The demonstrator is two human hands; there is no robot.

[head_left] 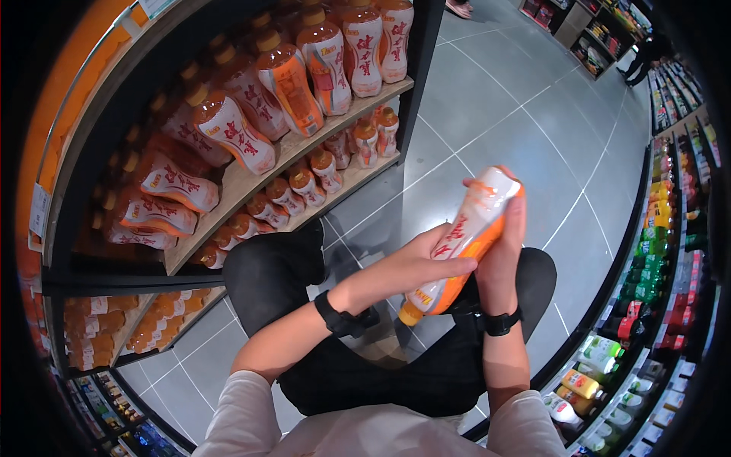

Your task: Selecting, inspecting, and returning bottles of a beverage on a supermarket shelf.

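Between my two hands I hold a plastic drink bottle with a white and orange label, tilted so its orange cap points down toward my lap. My left hand is wrapped round the bottle's middle from the left. My right hand grips its right side, fingers reaching up near the base. On the left, a wooden shelf carries more bottles of the same kind, some upright and others leaning over. Smaller matching bottles line the shelf below.
My bent knees in dark trousers are beside the left shelving. Grey floor tiles stretch ahead. Along the right runs a curved rack of coloured drink bottles. A person in dark clothes stands far off at the upper right.
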